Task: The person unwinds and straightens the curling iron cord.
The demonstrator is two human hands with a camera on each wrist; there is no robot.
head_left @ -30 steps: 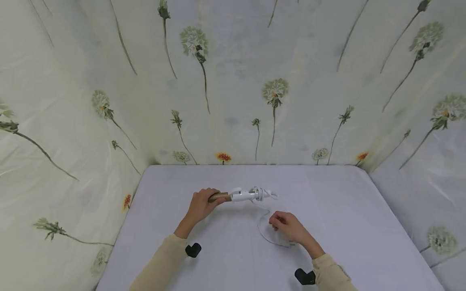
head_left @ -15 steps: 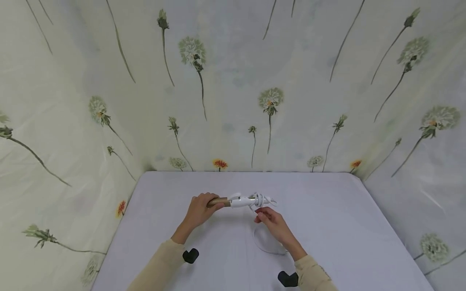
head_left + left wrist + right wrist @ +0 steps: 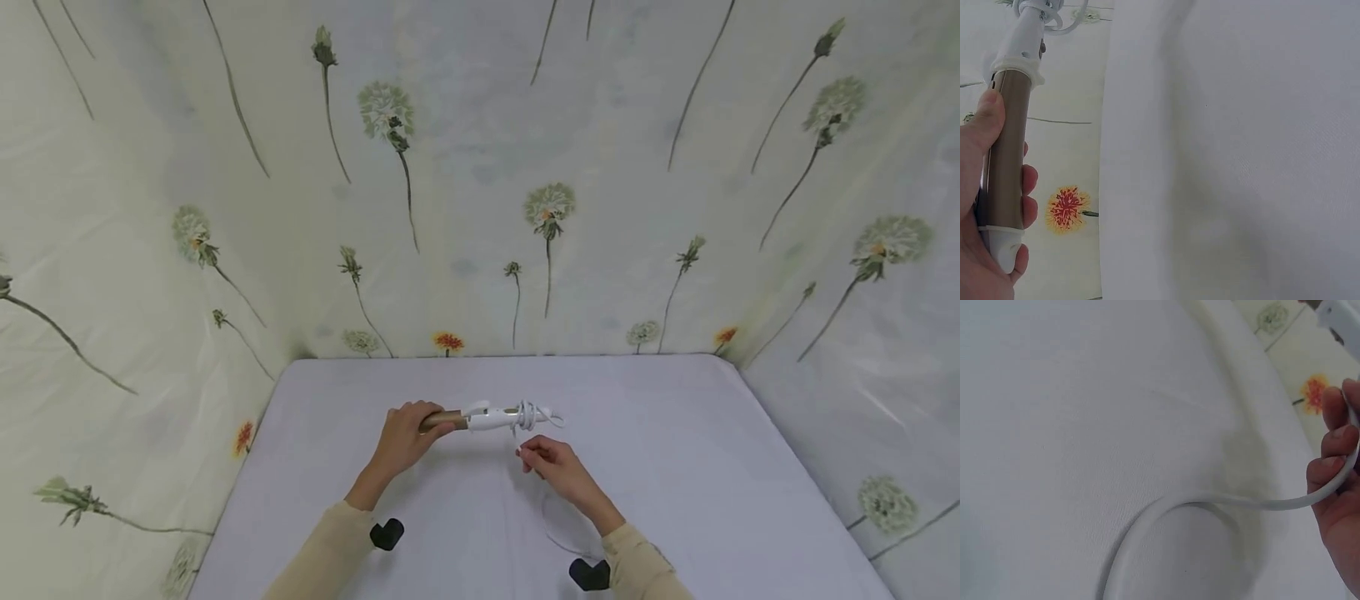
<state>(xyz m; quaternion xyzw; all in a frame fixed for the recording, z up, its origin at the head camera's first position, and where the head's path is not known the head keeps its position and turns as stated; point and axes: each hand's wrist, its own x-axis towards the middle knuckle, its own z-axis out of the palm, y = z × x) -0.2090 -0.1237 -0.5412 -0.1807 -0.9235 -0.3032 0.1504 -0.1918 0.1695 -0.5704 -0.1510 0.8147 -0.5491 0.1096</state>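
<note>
My left hand (image 3: 405, 435) grips the gold-brown barrel (image 3: 1010, 150) of a white curling iron (image 3: 491, 418), held level over the table. In the left wrist view the thumb lies along the barrel and the fingers wrap behind it; a white tip shows below the palm. White cord (image 3: 528, 415) is wound in several turns round the handle end at the right. Just below those turns, my right hand (image 3: 558, 471) pinches the loose cord (image 3: 1272, 504) between thumb and fingers. From there the cord runs through the palm and curves down onto the table.
A white-covered table (image 3: 675, 450) lies under both hands. Behind and beside it hangs a pale sheet (image 3: 465, 167) printed with dandelions. Black wrist pieces (image 3: 387, 534) sit at both cuffs.
My right hand has moved left and up to the iron, taken the cord near the turns, then drawn slightly down. My left hand keeps its grip on the iron.
</note>
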